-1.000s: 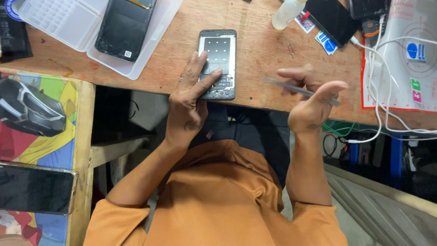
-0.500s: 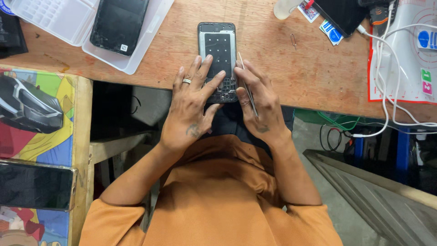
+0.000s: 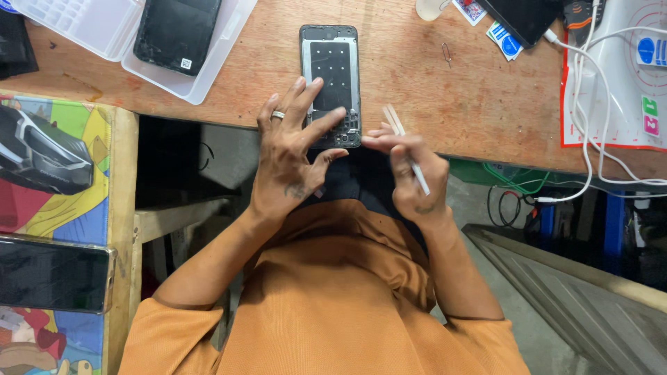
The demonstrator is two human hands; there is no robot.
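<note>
An opened phone frame with its grey inner plate showing lies on the wooden workbench, its lower end at the bench's front edge. My left hand, a ring on one finger, rests spread on the frame's lower part and pins it down. My right hand hovers just right of the frame's lower corner, fingers pinched around white tweezers whose tips point up toward the bench.
A clear plastic tray holds a black phone at the back left. White cables run over a white mat at the right. A colourful side table with another phone stands at the left.
My right hand swung in from the right to the frame's lower end, then drew slightly back with the tweezers. My left hand stayed on the frame.
</note>
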